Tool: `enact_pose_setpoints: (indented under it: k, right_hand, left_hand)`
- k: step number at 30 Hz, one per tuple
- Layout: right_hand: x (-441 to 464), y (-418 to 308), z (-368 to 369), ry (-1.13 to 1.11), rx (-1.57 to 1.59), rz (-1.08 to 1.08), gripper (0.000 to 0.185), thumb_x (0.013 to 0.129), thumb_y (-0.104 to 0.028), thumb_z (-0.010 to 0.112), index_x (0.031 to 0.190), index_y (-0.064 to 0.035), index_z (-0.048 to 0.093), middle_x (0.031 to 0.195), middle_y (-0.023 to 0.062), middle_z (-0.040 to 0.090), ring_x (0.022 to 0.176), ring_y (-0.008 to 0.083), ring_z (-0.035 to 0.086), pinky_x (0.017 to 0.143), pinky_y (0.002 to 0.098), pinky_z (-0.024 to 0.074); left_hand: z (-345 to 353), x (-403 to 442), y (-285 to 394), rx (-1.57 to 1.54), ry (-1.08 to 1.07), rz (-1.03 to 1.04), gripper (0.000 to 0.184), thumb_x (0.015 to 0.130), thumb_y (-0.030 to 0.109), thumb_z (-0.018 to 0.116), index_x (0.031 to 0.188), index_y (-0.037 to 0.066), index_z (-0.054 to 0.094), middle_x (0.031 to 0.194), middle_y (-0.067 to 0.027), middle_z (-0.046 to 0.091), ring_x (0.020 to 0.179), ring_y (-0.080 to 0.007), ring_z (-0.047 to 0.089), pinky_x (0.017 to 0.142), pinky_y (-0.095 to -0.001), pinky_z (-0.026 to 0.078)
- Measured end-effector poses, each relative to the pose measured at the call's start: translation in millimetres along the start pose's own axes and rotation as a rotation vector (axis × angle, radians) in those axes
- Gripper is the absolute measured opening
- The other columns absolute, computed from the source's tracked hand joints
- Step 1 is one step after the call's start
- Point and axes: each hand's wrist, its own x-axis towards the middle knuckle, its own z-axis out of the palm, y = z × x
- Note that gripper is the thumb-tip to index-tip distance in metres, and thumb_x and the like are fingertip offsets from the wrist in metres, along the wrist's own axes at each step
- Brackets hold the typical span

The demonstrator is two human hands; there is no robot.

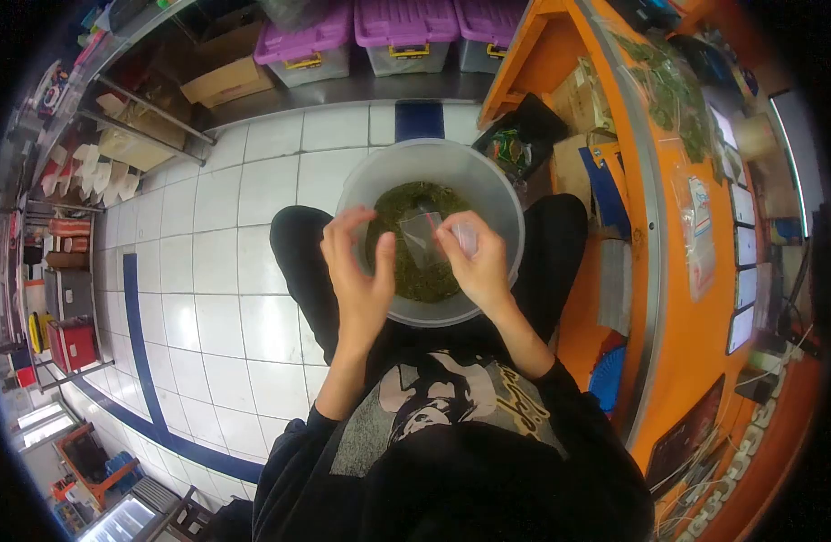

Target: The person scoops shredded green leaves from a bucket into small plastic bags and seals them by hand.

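Head view: a small clear plastic bag (420, 238), thin and see-through with a pinkish-red line near the side by the fingers, is above the middle of a bucket (424, 155). Light glints on its film, and the green showing through makes its lower outline hard to follow. The bucket is round, translucent and whitish, and it holds a broad bed of dry, shredded green herb (424, 285) with paler, straw-like bits in it. It stands between the person's dark-clad knees. Beyond it, purple-lidded storage boxes (406, 56) with yellow clasps stand in a row, a cardboard box (225, 83) sits to their left, and a black bin (544, 122) near the orange furniture has a green-marked packet in it. Of the two hands, the right hand (478, 264) pinches the bag's edge between thumb and fingers, with more clear plastic bunched against it. The left hand (356, 264) is held wide, thumb apart from the curved fingers, just left of the bag and apart from it, over the bucket's near left side.
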Motion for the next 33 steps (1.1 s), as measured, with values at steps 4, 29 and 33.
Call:
enact_pose_setpoints:
  k: [4, 29, 33]
  right_hand:
    - [-2.1, -3.6, 5.7, 0.031, -0.082, -0.110, 0.006, 0.084, -0.005, 0.067, 0.086, -0.0021, 0.062, 0.072, 0.0013, 0.062, 0.064, 0.0103, 0.058, 0.059, 0.0278, 0.0460]
    - [-6.1, -9.2, -3.3, -0.148, -0.186, -0.098, 0.012, 0.079, -0.001, 0.066, 0.089, 0.0000, 0.059, 0.076, 0.0147, 0.061, 0.073, 0.0294, 0.064, 0.063, 0.0363, 0.0479]
    - [-10.8, 0.2, 1.5, -0.158, -0.307, -0.229, 0.019, 0.075, 0.002, 0.064, 0.094, 0.0027, 0.060, 0.087, 0.0198, 0.063, 0.080, 0.0380, 0.064, 0.069, 0.0396, 0.0507]
  left_hand:
    - [9.6, -11.0, 12.1, -0.379, -0.215, -0.233, 0.021, 0.090, 0.003, 0.063, 0.108, -0.001, 0.054, 0.097, -0.0077, 0.061, 0.085, -0.0132, 0.061, 0.075, -0.0242, 0.050]
    - [29.0, -20.2, -9.1, -0.703, -0.266, -0.349, 0.008, 0.092, 0.001, 0.060, 0.099, -0.002, 0.057, 0.092, -0.0044, 0.061, 0.085, -0.0100, 0.060, 0.074, -0.0233, 0.048]
    - [33.2, -21.8, -4.5, -0.403, -0.247, -0.222, 0.007, 0.092, 0.000, 0.058, 0.097, -0.002, 0.055, 0.088, -0.0057, 0.061, 0.080, -0.0099, 0.059, 0.070, -0.0234, 0.048]
